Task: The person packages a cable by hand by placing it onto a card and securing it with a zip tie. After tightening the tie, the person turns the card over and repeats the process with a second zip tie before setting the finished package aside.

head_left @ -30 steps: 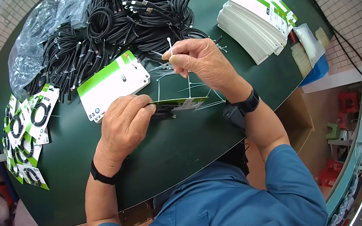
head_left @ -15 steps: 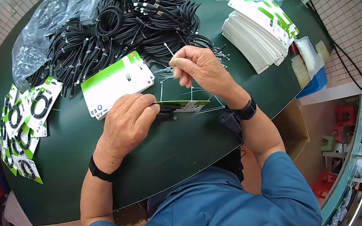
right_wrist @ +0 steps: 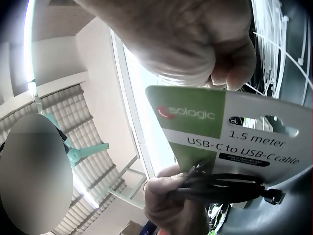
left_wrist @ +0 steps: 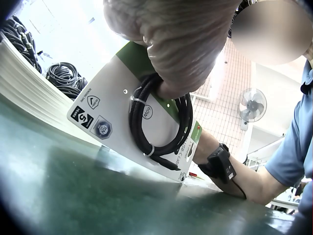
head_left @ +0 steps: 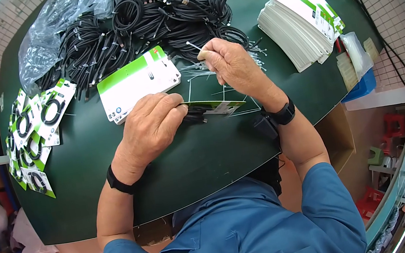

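Observation:
My left hand grips a green and white packaging card together with a coiled black USB-C cable, holding the card on edge above the table. White ties bind the coil at two places in the left wrist view. Just beyond the card, my right hand pinches a thin white cable tie between thumb and index finger, its head sticking out up and to the left. In the right wrist view the card's printed front faces the camera, with the right hand close above its top edge.
Loose white cable ties lie behind the card. A heap of black cables fills the far side. Blank cards lie beyond the left hand; a tall card stack is at right. Finished-looking carded cables pile up at left.
The cable tie in my right hand has tipped from upright to leaning left. My left hand keeps its grip on the card and cable. The whole head view has shifted slightly.

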The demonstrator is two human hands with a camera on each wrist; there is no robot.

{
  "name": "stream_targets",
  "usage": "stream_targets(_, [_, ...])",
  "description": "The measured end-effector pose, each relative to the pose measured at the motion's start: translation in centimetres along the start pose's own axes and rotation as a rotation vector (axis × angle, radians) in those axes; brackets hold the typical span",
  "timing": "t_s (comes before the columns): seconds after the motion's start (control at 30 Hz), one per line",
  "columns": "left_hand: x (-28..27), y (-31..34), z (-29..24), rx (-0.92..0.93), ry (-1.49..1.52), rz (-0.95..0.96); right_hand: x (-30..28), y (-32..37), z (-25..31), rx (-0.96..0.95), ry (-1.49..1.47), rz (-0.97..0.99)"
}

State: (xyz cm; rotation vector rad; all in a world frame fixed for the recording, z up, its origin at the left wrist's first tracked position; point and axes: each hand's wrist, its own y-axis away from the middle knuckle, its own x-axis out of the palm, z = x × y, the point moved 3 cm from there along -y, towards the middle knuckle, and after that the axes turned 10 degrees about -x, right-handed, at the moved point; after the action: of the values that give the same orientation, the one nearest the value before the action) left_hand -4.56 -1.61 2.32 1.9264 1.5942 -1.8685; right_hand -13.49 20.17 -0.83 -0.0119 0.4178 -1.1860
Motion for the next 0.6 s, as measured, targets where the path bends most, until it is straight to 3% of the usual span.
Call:
stream_targets(0.2, [-0.1, 0.0, 0.0, -0.009, -0.002, 0.002, 0.2, -0.1, 0.3, -0.129, 0.231, -0.026])
stream_targets(0.37, [-0.1, -0.2, -0.2, -0.011, 0.025, 0.009, 0.1, -0.1, 0.2, -0.138, 0.187, -0.043])
stream_targets(0.47, [-0.2, -0.1, -0.1, 0.008, 0.015, -0.021, 0.1, -0.4, 0.1, -0.055, -0.165, 0.046])
stream_targets(0.6, [0.0, 0.0, 0.2, 0.04, -0.007, -0.006, -0.2, -0.7, 0.9, 0.018, -0.286, -0.005])
